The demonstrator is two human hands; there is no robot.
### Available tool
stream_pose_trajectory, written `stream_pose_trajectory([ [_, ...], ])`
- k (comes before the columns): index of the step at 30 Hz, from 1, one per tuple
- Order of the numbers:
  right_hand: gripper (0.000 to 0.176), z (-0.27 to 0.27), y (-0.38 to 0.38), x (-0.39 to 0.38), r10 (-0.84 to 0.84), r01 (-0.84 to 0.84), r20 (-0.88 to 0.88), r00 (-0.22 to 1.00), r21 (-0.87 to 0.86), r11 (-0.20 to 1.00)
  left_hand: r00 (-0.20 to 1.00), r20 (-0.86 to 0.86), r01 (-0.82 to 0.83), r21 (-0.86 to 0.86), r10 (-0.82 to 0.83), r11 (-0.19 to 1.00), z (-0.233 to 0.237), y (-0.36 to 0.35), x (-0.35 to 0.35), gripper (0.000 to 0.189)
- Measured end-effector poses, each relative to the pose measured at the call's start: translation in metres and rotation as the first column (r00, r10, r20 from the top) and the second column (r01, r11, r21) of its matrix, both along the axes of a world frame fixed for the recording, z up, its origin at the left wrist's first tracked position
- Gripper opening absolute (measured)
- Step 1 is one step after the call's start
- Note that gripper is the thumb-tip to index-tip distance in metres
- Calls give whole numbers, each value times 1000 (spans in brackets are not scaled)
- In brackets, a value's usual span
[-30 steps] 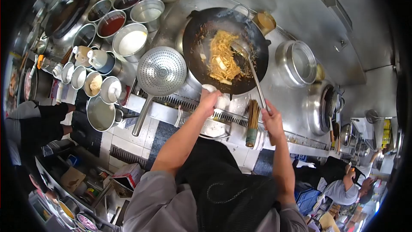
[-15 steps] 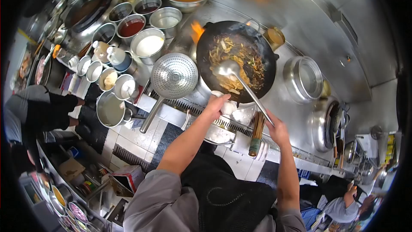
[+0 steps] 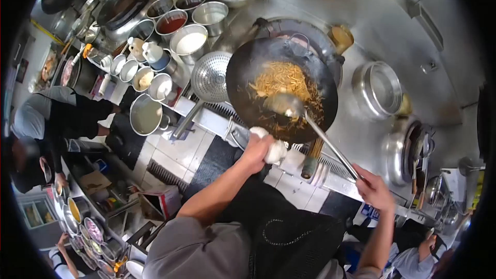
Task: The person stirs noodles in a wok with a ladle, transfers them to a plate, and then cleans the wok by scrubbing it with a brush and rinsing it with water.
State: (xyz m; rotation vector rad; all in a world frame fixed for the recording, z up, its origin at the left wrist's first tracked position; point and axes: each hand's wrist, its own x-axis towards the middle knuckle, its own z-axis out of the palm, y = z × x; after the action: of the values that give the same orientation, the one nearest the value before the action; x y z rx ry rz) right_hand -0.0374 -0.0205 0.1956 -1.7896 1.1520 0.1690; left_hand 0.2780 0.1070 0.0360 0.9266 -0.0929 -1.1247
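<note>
My left hand [image 3: 255, 154] is closed on a bunched white cloth [image 3: 276, 152] at the near edge of a black wok [image 3: 243, 106]. Shredded brown food [image 3: 284, 77] steams inside the wok. A long metal ladle [image 3: 330, 142] is gripped near its handle's end by my right hand [image 3: 375, 191]. The ladle's bowl is blurred and sits in the wok, against the near side of the food. Behind the wok, part of the stove ring [image 3: 315, 27] shows, and the wok sits forward of it.
Left of the wok lies a perforated strainer [image 3: 211, 77]. Metal pots with sauces [image 3: 171, 22] and small seasoning cups [image 3: 160, 87] stand farther left. A bamboo brush [image 3: 310, 167] lies on the front ledge. Stacked metal pots [image 3: 377, 90] are at right. Other people stand left and lower right.
The wok has come toward me off the burner, exposing the ring behind it. The food has gathered into a heap. My right hand has moved right and nearer to me with the ladle.
</note>
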Motion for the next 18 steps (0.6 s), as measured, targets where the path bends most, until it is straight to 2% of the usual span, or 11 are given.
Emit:
stream_pose_trajectory([
  [1, 52, 27, -5, -7, 116, -103, -109, 987, 123, 987, 997, -60, 56, 39, -54, 998, 17, 6, -3, 35],
  [4, 53, -4, -28, 29, 172, -182, -200, 965, -36, 983, 960, -231, 193, 145, -156, 971, -18, -39, 9, 32],
  [7, 52, -104, -42, 43, 137, -152, -76, 988, -263, 953, 990, -42, 142, 126, -138, 982, -116, -20, -19, 37],
  [8, 53, -128, -35, 41, 136, -110, 40, 990, -389, 915, 994, 81, 62, 87, -69, 994, -132, 1, -35, 42],
  [10, 54, -128, -18, 33, 153, -50, 168, 974, -500, 865, 977, 2, 209, 206, -214, 956, -114, 50, -39, 49],
  [12, 55, -80, -3, 18, 49, -49, -4, 999, -87, 995, 970, 170, 156, 127, -176, 980, -82, 64, -41, 49],
  [14, 55, -51, -8, 8, 17, -3, -94, 995, 147, 989, 980, -62, 198, 221, -189, 955, -47, 29, -27, 22],
  [15, 54, -37, -8, 14, -72, 84, -51, 996, 279, 957, 984, -61, 170, 112, -164, 979, -52, 3, -19, 11],
  [16, 54, -32, -6, 19, -145, 127, 40, 989, 299, 946, 968, -153, 211, 66, -199, 975, -86, -22, -10, 16],
  [17, 56, -18, -3, 24, -94, 85, 24, 995, 248, 965, 986, -126, 119, 97, -106, 988, -84, -15, -19, 16],
  [18, 57, -16, -8, 12, -114, 105, 23, 993, 254, 962, 969, 122, 158, 359, -215, 920, -74, -6, -31, 36],
])
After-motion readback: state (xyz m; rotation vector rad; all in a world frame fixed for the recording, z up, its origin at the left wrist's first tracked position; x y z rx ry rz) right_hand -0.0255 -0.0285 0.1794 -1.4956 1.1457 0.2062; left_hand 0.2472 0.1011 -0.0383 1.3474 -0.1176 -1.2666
